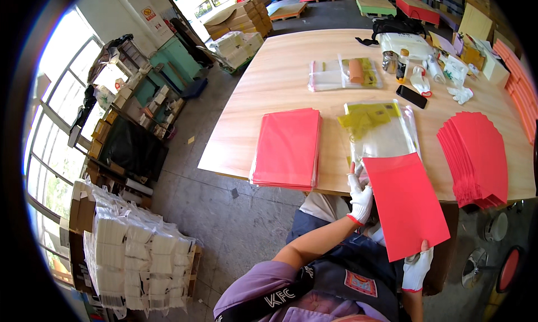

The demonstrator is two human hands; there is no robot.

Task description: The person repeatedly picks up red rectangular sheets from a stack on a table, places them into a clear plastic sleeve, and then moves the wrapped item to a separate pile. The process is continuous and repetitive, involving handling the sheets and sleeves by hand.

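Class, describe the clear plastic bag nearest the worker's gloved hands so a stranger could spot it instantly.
Start at the wooden table. Between the flat red stack and the fanned red stack lies the clear bag. Unlike the farther bags, a yellow sheet shows near its top.

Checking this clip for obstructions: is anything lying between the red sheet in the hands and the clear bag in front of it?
Nothing visible does. The red sheet is held by the right hand at its near corner, and its far edge already overlaps the clear bag, whose near end the left hand touches. The red stacks lie off to the sides.
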